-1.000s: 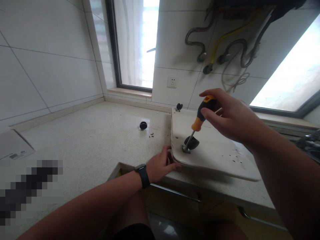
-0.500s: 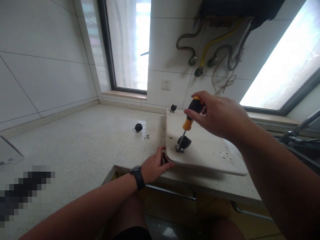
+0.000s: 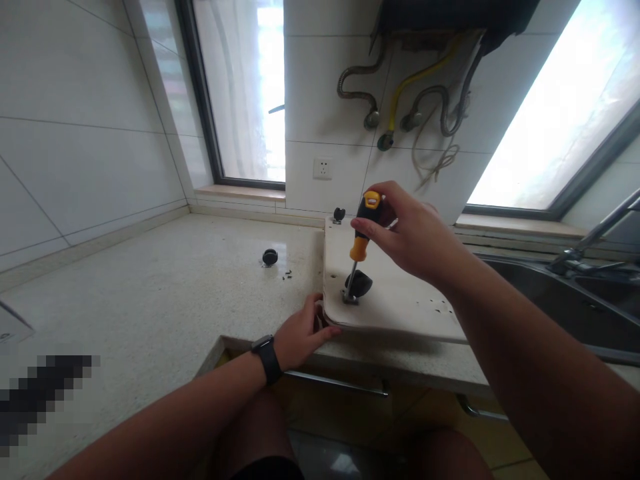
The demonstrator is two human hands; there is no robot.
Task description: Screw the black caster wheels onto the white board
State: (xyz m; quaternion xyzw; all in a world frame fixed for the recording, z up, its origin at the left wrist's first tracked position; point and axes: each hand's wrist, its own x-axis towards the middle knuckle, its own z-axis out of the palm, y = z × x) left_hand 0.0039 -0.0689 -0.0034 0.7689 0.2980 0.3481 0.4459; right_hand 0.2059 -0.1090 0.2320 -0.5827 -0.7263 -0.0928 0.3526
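Observation:
My right hand (image 3: pixel 400 227) is closed around the yellow-and-black handle of a screwdriver (image 3: pixel 359 248). The shaft points down, and its tip meets the metal plate of a black caster wheel (image 3: pixel 361 285) near the front left corner of a white board (image 3: pixel 400 317). With its fingers round that corner, my left hand (image 3: pixel 305 333) grips the board's edge. A second caster (image 3: pixel 339 215) sits at the board's far left corner. On the counter to the left lie a loose caster (image 3: pixel 270 257) and several small screws (image 3: pixel 287 275).
The board rests on a speckled countertop (image 3: pixel 165 287), close to its front edge. At right is a metal sink (image 3: pixel 530 300) with a faucet (image 3: pixel 570 260). Hoses (image 3: pixel 400 100) hang from a dark box on the wall, above a socket (image 3: pixel 323 169). Drawer handles (image 3: pixel 340 383) are below.
The view has shifted slightly, showing more of the sink. The screwdriver handle and my right hand have turned, and the tip stays at the caster plate. My left hand keeps its hold.

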